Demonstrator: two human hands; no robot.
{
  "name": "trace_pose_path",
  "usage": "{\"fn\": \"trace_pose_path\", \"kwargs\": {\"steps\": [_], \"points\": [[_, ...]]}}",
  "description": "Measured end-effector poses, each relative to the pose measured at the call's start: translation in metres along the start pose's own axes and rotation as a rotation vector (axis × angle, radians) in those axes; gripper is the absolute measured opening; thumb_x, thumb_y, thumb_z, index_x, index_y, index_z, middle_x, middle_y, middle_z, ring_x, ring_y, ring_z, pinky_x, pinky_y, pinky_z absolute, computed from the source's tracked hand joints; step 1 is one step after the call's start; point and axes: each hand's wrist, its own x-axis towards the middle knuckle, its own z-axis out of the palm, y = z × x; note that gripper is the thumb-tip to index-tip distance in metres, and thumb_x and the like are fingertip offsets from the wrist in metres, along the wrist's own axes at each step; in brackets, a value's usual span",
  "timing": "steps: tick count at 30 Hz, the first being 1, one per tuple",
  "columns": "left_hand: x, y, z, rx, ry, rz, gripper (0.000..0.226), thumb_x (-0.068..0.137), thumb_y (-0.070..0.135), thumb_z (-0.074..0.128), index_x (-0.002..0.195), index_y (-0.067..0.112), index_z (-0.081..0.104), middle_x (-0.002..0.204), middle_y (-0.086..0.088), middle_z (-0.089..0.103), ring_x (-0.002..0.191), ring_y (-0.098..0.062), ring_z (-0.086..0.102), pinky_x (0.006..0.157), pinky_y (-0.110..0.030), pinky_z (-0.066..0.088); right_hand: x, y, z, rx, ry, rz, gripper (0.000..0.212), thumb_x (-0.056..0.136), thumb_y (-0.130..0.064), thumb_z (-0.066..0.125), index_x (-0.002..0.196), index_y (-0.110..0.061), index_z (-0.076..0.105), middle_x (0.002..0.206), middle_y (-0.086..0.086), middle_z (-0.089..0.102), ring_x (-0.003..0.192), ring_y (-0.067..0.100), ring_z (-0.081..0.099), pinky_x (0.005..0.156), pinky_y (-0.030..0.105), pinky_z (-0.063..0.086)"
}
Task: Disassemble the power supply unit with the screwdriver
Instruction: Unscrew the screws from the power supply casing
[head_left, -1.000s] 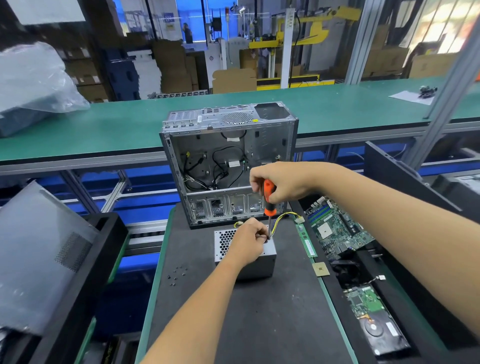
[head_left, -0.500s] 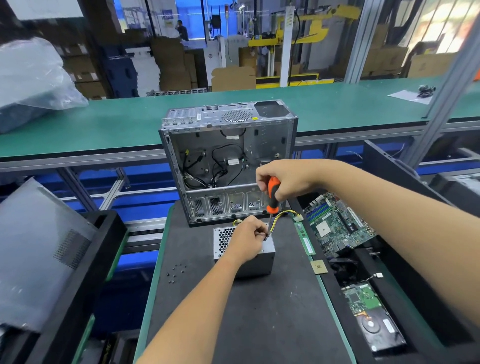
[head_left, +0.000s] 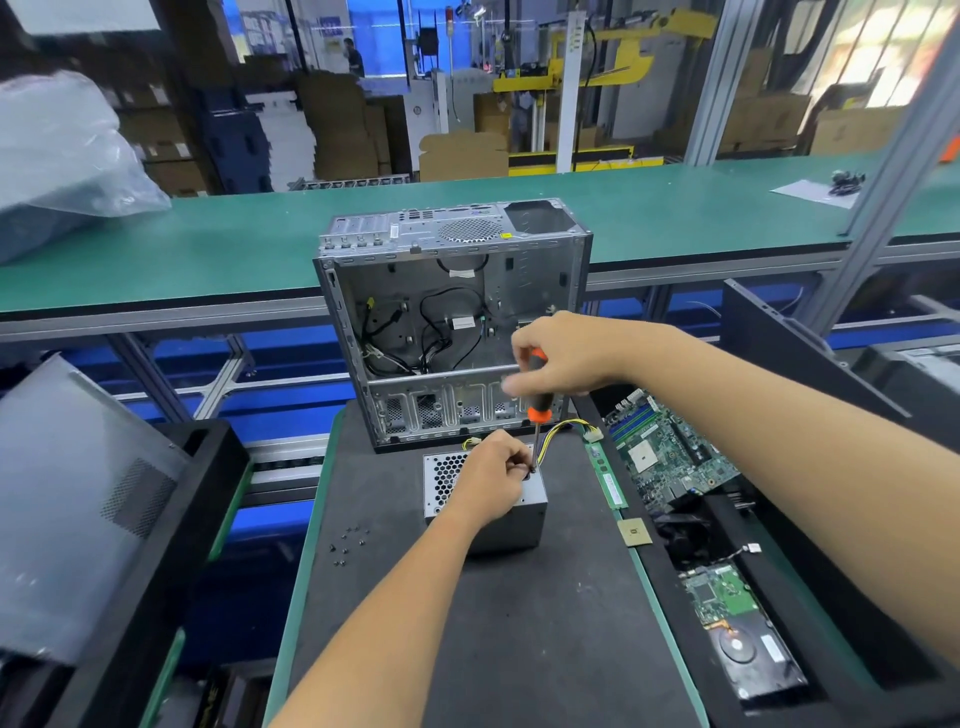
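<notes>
Nearest the camera, two bare forearms reach out over a dark work mat; a scatter of small screws lies on its left part. To the right, a black tray holds a hard drive with its green board up, and a small square chip sits on the mat's right edge.

Further in, the power supply unit, a grey metal box with a honeycomb grille on its left top, rests on the mat; the left hand lies on top of it with its fingers curled in around the lower shaft of the screwdriver near the tip. The tool stands close to upright, its tip down on the box's top right corner; the right hand grasps the orange and black handle from above, its fingers blurred. Yellow and black wires run from the box's far side to a white plug.

Right of the box lie a green memory stick and a circuit board; just behind it stands an open computer case with loose black cables inside. Beyond that runs a long green conveyor belt; a clear plastic bag sits at its left end.
</notes>
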Motion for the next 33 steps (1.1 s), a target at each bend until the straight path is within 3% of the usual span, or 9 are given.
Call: {"fn": "trace_pose_path", "kwargs": {"steps": [3, 5, 8, 13, 17, 19, 25, 29, 33], "points": [[-0.0003, -0.0004, -0.0005, 0.003, 0.000, -0.006, 0.025, 0.086, -0.005, 0.052, 0.076, 0.015, 0.061, 0.090, 0.005, 0.054, 0.069, 0.000, 0.051, 0.064, 0.000, 0.036, 0.0048, 0.0004, 0.0001, -0.177, 0.008, 0.060, 0.040, 0.099, -0.046, 0.040, 0.084, -0.011, 0.052, 0.073, 0.010, 0.065, 0.059, 0.024, 0.066, 0.065, 0.035, 0.050], [-0.0006, 0.0002, -0.0005, 0.003, 0.005, 0.000, 0.026, 0.085, -0.005, 0.052, 0.075, 0.017, 0.060, 0.088, 0.005, 0.054, 0.068, 0.002, 0.051, 0.064, 0.000, 0.035, 0.0043, 0.0009, -0.0015, -0.003, -0.057, -0.008, 0.013, 0.094, -0.026, 0.053, 0.097, -0.014, 0.050, 0.079, 0.008, 0.066, 0.061, 0.022, 0.062, 0.065, 0.036, 0.048], [-0.0007, 0.0008, -0.0011, 0.002, 0.002, 0.013, 0.027, 0.085, -0.006, 0.052, 0.073, 0.017, 0.060, 0.085, 0.007, 0.052, 0.066, 0.002, 0.050, 0.063, -0.001, 0.035, -0.0006, -0.0011, -0.0044, 0.210, -0.142, -0.056, 0.030, 0.077, -0.001, 0.061, 0.099, -0.017, 0.047, 0.094, 0.013, 0.065, 0.078, 0.031, 0.059, 0.067, 0.041, 0.048], [-0.0003, -0.0005, 0.0001, -0.004, 0.000, -0.006, 0.022, 0.084, -0.006, 0.052, 0.076, 0.012, 0.063, 0.084, 0.011, 0.051, 0.065, 0.006, 0.050, 0.063, -0.001, 0.035, 0.0049, -0.0015, 0.0005, -0.163, 0.033, 0.101, 0.042, 0.094, -0.055, 0.045, 0.081, -0.015, 0.046, 0.077, 0.006, 0.056, 0.074, 0.032, 0.063, 0.061, 0.036, 0.045], [-0.0005, -0.0006, -0.0004, 0.004, 0.001, 0.005, 0.022, 0.085, -0.005, 0.053, 0.077, 0.013, 0.063, 0.087, 0.006, 0.054, 0.066, 0.003, 0.051, 0.062, -0.001, 0.035, 0.0040, -0.0009, -0.0061, 0.042, -0.129, 0.003, 0.014, 0.089, -0.020, 0.059, 0.095, -0.018, 0.047, 0.077, 0.001, 0.060, 0.057, 0.015, 0.059, 0.060, 0.031, 0.045], [-0.0007, -0.0004, -0.0009, 0.018, 0.002, 0.014, 0.021, 0.085, -0.004, 0.053, 0.077, 0.012, 0.063, 0.085, 0.007, 0.053, 0.065, 0.002, 0.050, 0.062, -0.003, 0.035, 0.0014, -0.0032, -0.0077, 0.068, -0.215, -0.035, 0.024, 0.080, -0.010, 0.064, 0.095, -0.019, 0.048, 0.082, 0.001, 0.059, 0.065, 0.019, 0.057, 0.060, 0.034, 0.046], [-0.0024, 0.0011, -0.0010, -0.016, -0.001, -0.008, 0.026, 0.084, -0.006, 0.050, 0.077, 0.016, 0.061, 0.088, 0.005, 0.057, 0.067, 0.001, 0.051, 0.062, -0.002, 0.037, 0.0033, -0.0025, -0.0018, -0.209, -0.039, 0.161, 0.032, 0.099, -0.042, 0.037, 0.083, -0.015, 0.035, 0.083, 0.008, 0.053, 0.034, 0.021, 0.059, 0.051, 0.032, 0.044], [-0.0020, 0.0023, -0.0023, -0.014, 0.001, 0.010, 0.028, 0.083, -0.008, 0.049, 0.074, 0.017, 0.059, 0.084, 0.006, 0.053, 0.064, 0.002, 0.050, 0.062, -0.001, 0.035, 0.0037, 0.0018, -0.0010, -0.013, -0.057, -0.077, 0.021, 0.090, -0.022, 0.060, 0.102, -0.015, 0.044, 0.078, 0.000, 0.057, 0.067, 0.025, 0.058, 0.063, 0.036, 0.044], [-0.0029, 0.0024, -0.0026, 0.003, 0.003, 0.015, 0.027, 0.083, -0.007, 0.050, 0.074, 0.017, 0.059, 0.082, 0.008, 0.052, 0.064, 0.002, 0.049, 0.061, -0.001, 0.035, -0.0018, 0.0006, -0.0031, 0.190, -0.087, -0.119, 0.027, 0.074, 0.002, 0.059, 0.092, -0.018, 0.053, 0.095, 0.008, 0.063, 0.080, 0.027, 0.057, 0.071, 0.042, 0.050]]}}
